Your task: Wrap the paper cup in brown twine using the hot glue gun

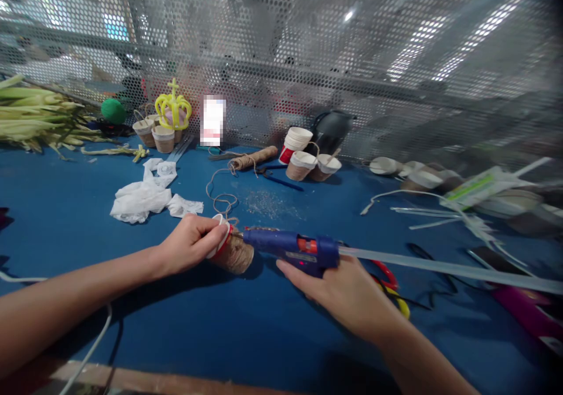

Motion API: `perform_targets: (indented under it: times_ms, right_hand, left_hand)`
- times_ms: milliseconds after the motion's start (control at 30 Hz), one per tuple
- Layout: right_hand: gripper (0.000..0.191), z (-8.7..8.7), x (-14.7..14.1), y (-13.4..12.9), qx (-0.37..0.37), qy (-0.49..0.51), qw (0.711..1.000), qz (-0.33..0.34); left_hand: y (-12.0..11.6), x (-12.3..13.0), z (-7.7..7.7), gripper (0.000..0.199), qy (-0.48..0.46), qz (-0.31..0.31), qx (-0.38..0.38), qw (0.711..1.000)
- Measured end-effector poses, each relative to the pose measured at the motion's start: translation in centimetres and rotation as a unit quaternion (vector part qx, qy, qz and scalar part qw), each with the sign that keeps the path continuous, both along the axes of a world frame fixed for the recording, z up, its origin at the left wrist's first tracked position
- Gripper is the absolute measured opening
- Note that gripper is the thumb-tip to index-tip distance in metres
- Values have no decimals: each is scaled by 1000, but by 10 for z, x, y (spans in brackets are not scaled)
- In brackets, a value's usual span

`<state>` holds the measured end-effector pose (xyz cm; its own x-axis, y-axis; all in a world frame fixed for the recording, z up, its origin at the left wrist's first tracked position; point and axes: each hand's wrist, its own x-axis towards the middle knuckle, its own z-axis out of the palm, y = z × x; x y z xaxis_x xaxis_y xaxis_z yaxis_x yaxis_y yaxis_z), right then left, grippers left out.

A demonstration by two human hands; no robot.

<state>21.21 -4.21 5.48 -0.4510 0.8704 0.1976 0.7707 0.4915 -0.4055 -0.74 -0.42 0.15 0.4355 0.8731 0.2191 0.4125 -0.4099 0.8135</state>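
My left hand point(191, 242) grips the white rim of a small paper cup point(235, 255), its side wrapped in brown twine and a red band showing near the rim. The cup lies tilted on its side, just above or on the blue table. My right hand point(341, 286) is closed around a blue hot glue gun point(290, 247), with a long clear glue stick point(440, 269) sticking out of its back. The gun's nozzle points left and meets the twine-wrapped cup near its rim. Loose twine point(226, 201) runs from the cup back to a twine roll point(255, 158).
Crumpled white tissue point(141, 198) lies left of the cup. Twine-wrapped cups point(301, 166) and a white cup stack point(297, 140) stand at the back, before a perforated metal screen point(264, 43). Scissors point(389, 278), cords and glue sticks lie right. Pale husks point(39, 116) fill the far left.
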Motion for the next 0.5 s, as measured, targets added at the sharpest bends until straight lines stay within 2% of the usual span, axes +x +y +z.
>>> perform_targets:
  times_ms: [167, 300, 500]
  right_hand:
    - [19, 4, -6, 1, -10, -6, 999, -46]
    - [19, 3, -7, 0, -3, -45, 998, -33]
    - [17, -5, 3, -3, 19, -12, 1000, -11]
  left_hand:
    - [-1, 0, 0, 37, 4, 7, 6, 1000]
    - [0, 0, 0, 37, 6, 14, -1, 1000]
    - [1, 1, -2, 38, -1, 19, -11, 1000]
